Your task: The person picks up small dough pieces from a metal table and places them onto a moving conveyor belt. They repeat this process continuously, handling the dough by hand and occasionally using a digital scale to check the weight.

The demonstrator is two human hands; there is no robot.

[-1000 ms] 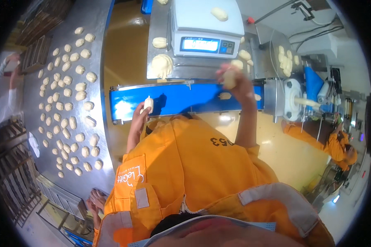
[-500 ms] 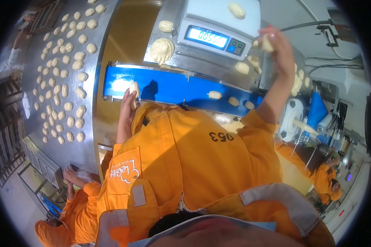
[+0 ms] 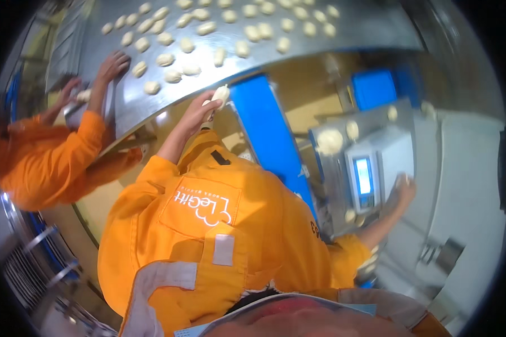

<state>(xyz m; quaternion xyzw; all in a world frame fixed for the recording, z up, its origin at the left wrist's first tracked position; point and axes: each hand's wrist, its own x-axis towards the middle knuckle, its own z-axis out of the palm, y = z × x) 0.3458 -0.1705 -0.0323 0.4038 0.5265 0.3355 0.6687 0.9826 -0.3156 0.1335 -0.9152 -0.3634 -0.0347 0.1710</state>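
Observation:
My left hand is closed around an oblong pale dough piece, held up by the edge of the steel table, near the end of the blue conveyor belt. Off to the right, my right hand reaches over the outer edge of the weighing scale, whose display is lit. Its fingers are bent around a small pale dough piece, partly hidden and blurred. A larger dough lump and a dough piece lie beside the scale on the steel stand.
Many dough pieces are spread over the steel table ahead. At left, a co-worker in orange has one hand on that table. A blue container stands beyond the scale.
My view has turned left, bringing the table and co-worker closer to the middle. My left hand still holds its dough piece, now by the table edge; my right hand is at the scale's outer edge.

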